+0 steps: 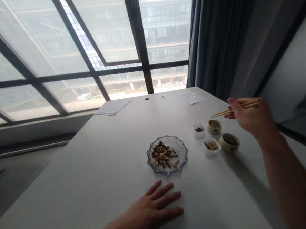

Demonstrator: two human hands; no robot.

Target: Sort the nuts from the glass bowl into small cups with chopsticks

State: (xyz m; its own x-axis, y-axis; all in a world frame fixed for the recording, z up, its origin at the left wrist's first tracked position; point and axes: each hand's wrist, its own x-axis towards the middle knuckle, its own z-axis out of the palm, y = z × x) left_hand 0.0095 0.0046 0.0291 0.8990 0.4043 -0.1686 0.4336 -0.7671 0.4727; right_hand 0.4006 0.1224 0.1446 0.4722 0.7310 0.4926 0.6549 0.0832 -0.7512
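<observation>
My left hand [153, 207] lies flat on the white table [106, 158], fingers spread, just in front of a clear glass dish [179, 151] of mixed nuts and seeds. My right hand [251, 117] is raised above the table at the right and is closed round a pair of wooden chopsticks [230, 110], whose tips point left. Below the chopsticks stand two small white square cups [198, 130] [211, 147] and two small round ceramic cups [214, 126] [229, 142]. One white cup holds dark seeds, the other pale nuts.
Sheets of paper [113, 106] lie at the table's far left edge and more paper [193, 97] at the far right. Two small dark bits [147, 99] sit near the far edge. Large windows and a dark curtain [215, 38] stand behind the table.
</observation>
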